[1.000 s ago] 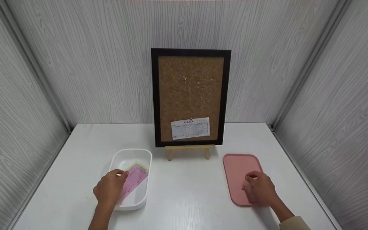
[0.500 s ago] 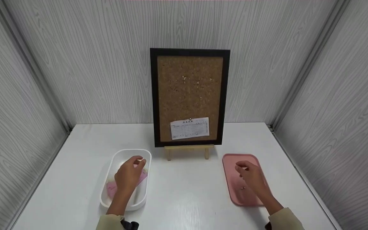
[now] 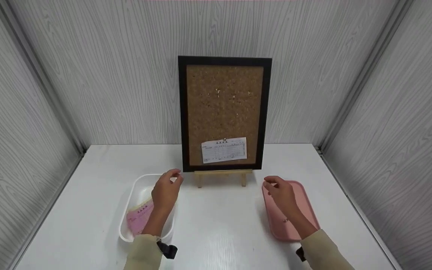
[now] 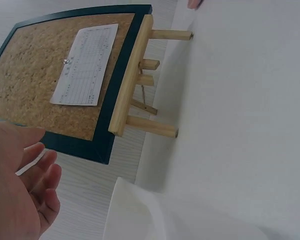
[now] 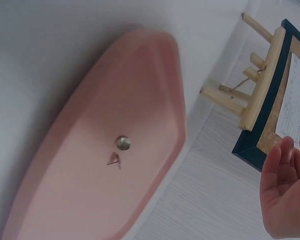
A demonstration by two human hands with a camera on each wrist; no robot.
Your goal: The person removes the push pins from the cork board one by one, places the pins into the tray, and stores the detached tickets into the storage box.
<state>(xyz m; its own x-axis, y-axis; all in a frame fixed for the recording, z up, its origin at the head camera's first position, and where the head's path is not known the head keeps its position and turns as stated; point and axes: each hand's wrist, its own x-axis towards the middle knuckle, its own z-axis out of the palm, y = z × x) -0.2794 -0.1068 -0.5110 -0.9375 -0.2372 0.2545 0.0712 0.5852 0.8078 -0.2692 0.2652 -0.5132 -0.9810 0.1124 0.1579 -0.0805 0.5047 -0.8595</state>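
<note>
In the head view, my left hand (image 3: 167, 189) hovers over the right rim of the white bin (image 3: 124, 221), its fingers loosely bent. The left wrist view shows nothing held in those fingers. A pink printed slip (image 3: 140, 219) lies in the bin over a pale yellow one. Above the far left part of the pink tray (image 3: 306, 210) is my right hand (image 3: 281, 193), fingers loosely curved and no object showing between them. A round silver tack head (image 5: 123, 143) and a copper-coloured tack (image 5: 113, 159) lie on the tray.
A black-framed corkboard (image 3: 223, 105) leans on a small wooden easel (image 3: 223, 173) at the back of the white table (image 3: 216, 225). Near the board's bottom, a single tack (image 3: 224, 139) fixes a white printed form (image 3: 223, 150). Grey wood-grain walls enclose the table.
Both hands have moved forward and inward, the left from inside the bin, the right from low over the tray. The pink slip now lies nearer the bin's front left. The board stays put.
</note>
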